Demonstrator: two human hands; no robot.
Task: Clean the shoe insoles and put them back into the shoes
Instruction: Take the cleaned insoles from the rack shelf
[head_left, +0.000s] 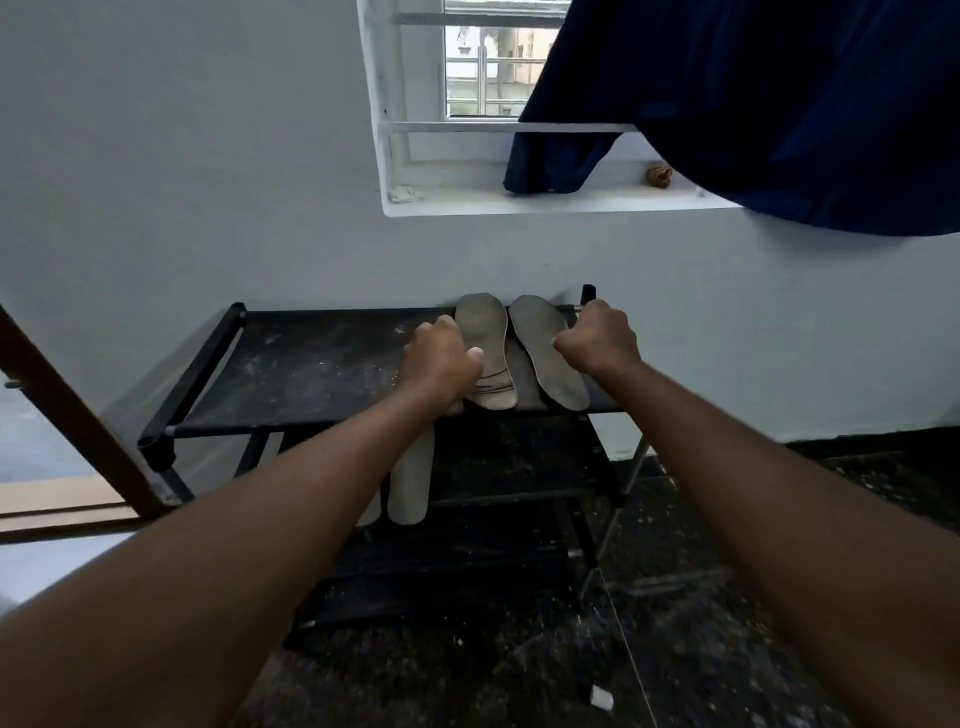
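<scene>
Dusty black fabric rack shelf, frame centre: flat grey left insole and right insole leaning on pale wall, probably drying. Left hand grips left insole; right hand clenched beside right insole, grasp unclear.

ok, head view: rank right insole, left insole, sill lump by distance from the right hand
1. right insole, beside the thumb of the right hand.
2. left insole, next over to the left.
3. sill lump, up on the window sill.
</scene>
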